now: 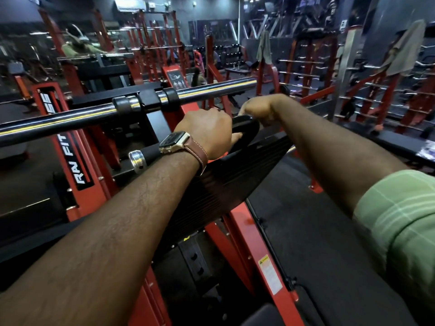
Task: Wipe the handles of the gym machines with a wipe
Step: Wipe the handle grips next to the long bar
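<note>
Black rubber handle [244, 127] on a red machine [77, 147], running left to right, is gripped by 2 outstretched hands: left hand [207, 132] wraps it; right hand [259, 108] curls at its far end.

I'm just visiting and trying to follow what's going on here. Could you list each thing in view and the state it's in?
Left hand: curled round the black handle.
Right hand: fingers curled at the handle's far end; no wipe can be made out.
Black handle: gripped, mostly covered.
Wristwatch: strapped on the left wrist.
Long chrome bar: resting across the machine, untouched.
Towel: hanging on a red frame.
</note>
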The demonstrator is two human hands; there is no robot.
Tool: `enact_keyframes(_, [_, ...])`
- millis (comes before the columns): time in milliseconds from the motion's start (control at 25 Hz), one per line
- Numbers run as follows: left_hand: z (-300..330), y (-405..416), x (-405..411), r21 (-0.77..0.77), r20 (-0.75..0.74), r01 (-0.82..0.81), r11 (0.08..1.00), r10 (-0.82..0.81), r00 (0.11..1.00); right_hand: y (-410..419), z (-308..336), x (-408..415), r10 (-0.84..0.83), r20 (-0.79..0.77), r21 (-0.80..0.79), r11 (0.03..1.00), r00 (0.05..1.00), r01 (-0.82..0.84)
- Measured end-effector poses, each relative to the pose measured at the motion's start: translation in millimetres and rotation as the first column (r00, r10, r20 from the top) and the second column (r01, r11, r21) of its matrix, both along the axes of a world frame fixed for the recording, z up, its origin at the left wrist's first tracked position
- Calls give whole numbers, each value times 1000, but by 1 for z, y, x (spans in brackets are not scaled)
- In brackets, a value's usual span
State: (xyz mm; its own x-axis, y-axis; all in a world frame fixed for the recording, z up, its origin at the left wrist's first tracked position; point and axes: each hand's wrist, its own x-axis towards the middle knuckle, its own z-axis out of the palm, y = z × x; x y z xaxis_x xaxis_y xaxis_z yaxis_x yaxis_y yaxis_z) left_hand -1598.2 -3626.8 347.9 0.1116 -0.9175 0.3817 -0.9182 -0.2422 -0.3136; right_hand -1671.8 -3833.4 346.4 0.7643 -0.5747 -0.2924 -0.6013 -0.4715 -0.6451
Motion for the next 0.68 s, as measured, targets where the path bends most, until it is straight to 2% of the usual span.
enact_keyframes(80, [4,0,1,18,-26,-12,1000,13,1000,11,3,21,112,-223,-216,963,968,-161])
enact_keyframes(160, [5,0,0,24,-50,-31,999,32,998,21,5,28,129,-322,-268,938,938,-221])
enact_keyframes(280, [3,0,0,20,-45,-20,1000,21,999,18,21,11,39,-146,-276,958,988,-79])
enact_keyframes(400, [3,-1,1,27,-47,-13,1000,14,999,9,20,-12,-21,58,-23,999,998,22])
enact_keyframes(480, [5,-1,0,34,-62,-19,999,21,998,13,3,-20,-66,69,-58,996,995,70])
enact_keyframes(600, [7,0,-4,68,-91,-38,997,44,995,16,-28,-20,-120,48,-223,967,992,128])
enact_keyframes(680, [8,0,-3,82,-101,-45,996,53,993,13,-32,-20,-157,59,-208,964,986,166])
